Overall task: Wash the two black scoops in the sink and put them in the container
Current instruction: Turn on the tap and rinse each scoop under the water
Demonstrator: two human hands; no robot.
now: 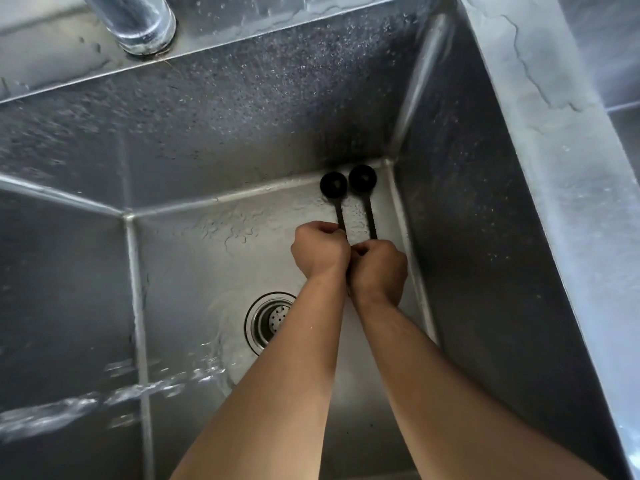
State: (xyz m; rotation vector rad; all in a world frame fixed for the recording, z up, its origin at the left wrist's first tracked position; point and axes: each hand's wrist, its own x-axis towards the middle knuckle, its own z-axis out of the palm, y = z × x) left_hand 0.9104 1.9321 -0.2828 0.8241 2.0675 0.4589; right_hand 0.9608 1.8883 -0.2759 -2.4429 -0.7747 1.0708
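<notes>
Two black scoops lie side by side at the far right corner of the steel sink (194, 258), bowls pointing away from me. My left hand (320, 251) grips the handle of the left scoop (334, 184). My right hand (379, 271) grips the handle of the right scoop (363, 177). Both fists touch each other, and the handle ends are hidden inside them. No container is in view.
A round drain strainer (270, 320) sits in the sink floor, left of my forearms. A stream of water (121, 393) runs across the lower left. The faucet base (138, 22) stands on the back ledge. The sink's right wall (485, 237) rises close beside my right hand.
</notes>
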